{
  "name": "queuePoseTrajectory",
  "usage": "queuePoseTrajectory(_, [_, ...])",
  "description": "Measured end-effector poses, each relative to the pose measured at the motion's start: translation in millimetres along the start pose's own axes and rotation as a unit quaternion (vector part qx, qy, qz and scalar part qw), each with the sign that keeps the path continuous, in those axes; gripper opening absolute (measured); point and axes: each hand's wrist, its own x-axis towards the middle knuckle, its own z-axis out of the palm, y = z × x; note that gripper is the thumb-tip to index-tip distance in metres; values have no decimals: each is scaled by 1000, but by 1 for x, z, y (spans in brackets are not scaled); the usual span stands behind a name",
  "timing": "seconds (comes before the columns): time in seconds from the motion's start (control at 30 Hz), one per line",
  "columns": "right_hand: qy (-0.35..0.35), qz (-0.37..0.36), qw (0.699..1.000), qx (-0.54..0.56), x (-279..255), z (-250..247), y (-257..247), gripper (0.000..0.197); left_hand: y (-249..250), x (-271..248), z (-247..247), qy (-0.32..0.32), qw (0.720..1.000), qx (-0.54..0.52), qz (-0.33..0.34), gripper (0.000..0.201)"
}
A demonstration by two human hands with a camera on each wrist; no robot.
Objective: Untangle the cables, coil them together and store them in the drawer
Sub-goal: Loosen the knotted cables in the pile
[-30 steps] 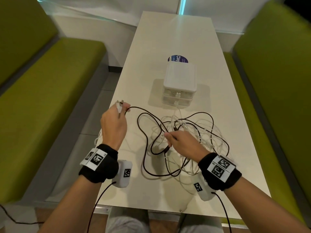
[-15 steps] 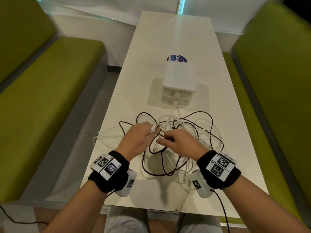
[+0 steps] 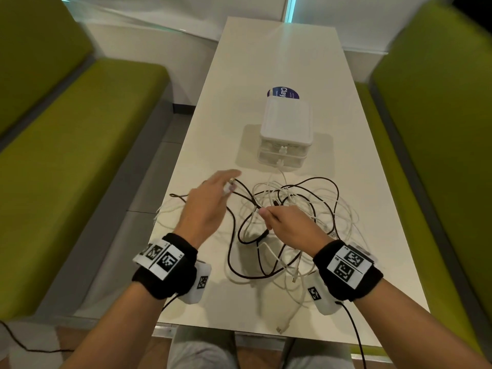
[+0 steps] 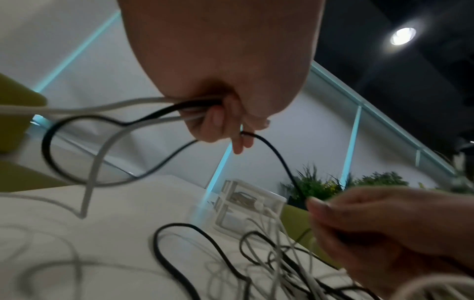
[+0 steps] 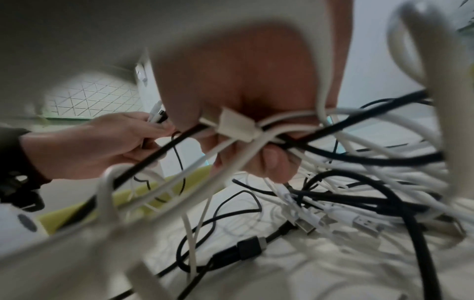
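Left hand (image 3: 206, 206) pinching black + white plug ends. Right hand (image 3: 288, 226) clamped on strands mid-tangle (image 3: 290, 214), pile on table (image 3: 266, 62) just before closed drawer box (image 3: 286, 129). Tip imo: draw plug ends out slow, right hand anchors knot, don't yank.

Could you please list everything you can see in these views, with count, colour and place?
black cables: count unclear, black, tangled on the near half of the table
white cables: several, white, in the same tangle
drawer unit: one, white, two drawers, mid-table beyond the tangle
round sticker: one, blue, behind the drawer unit
table: one, white, centre
benches: two, green, either side of the table
plants: some, green, background of the left wrist view
left hand: grips black and white cable ends, left of the tangle
right hand: grips strands over the tangle
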Motion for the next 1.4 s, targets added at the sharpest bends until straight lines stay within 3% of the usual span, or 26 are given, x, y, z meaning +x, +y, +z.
queuePoseTrajectory(0.13, [-12, 10, 1000, -5, 5, 1, -3, 43, 13, -9, 24, -119, 986, 90, 80, 35])
queuePoseTrajectory(0.23, [-30, 2, 999, -23, 4, 0, -7, 36, 17, -13, 33, -158, 975, 145, 57, 20])
queuePoseTrajectory(0.3, [-28, -5, 999, -28, 1, 2, -6, 42, 15, -13, 31, -164, 974, 148, 43, 16])
queuePoseTrajectory(0.43, [-15, -3, 1000, -8, -3, 4, -3, 49, 12, -7, 12, -111, 987, 115, 7, 17])
queuePoseTrajectory(0.6, [-10, 20, 1000, 13, -2, -2, -1, 52, 2, 12, -25, 43, 992, 36, -111, 26])
queuePoseTrajectory(0.7, [-14, 23, 1000, 4, -1, 1, 0, 52, -11, 10, -25, 62, 988, 40, -135, 23])
queuePoseTrajectory(0.8, [-26, 30, 999, -30, 0, 7, 2, 55, -15, -4, -8, 20, 992, 74, -98, 31])
queuePoseTrajectory(0.93, [-26, 6, 998, -52, 5, 7, -1, 50, 3, -13, 16, -106, 989, 106, -3, 58])
queuePoseTrajectory(1.0, [-24, -12, 998, -54, 6, 3, -5, 45, 9, -11, 26, -158, 978, 133, 13, 50])
queuePoseTrajectory(1.07, [-19, -19, 999, -46, 7, -1, -6, 41, 8, -8, 29, -169, 974, 149, 11, 30])
queuePoseTrajectory(1.13, [-13, -16, 999, -29, 5, -2, -4, 38, 7, -8, 27, -161, 976, 144, 12, 19])
queuePoseTrajectory(1.23, [-4, -12, 1000, -17, 2, -2, -1, 37, 8, -6, 17, -107, 987, 117, 9, 20])
queuePoseTrajectory(1.4, [0, -10, 1000, 4, -2, -8, 1, 48, -7, 12, -19, 5, 992, 95, -85, 26])
